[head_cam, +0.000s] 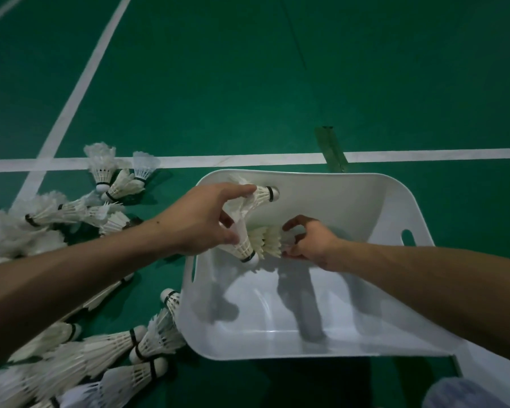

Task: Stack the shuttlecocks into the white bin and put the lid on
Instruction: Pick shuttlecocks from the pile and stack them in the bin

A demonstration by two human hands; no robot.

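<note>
On the green court floor (248, 83) your white bin (321, 343) sits open just beside a heap of shuttlecocks (71, 363) — over the bin your left hand (202, 220) grips two shuttlecocks (259, 195) by their feathers, and your right hand (311, 242) pinches a short nested stack (270, 241).

The white bin (321, 346) is smooth plastic with a soft sheen. The shuttlecocks (112, 346) have ribbed, feathery skirts and rounded matt white caps banded in black. The green floor (248, 83) looks matt, as do its white lines (218, 161).
</note>
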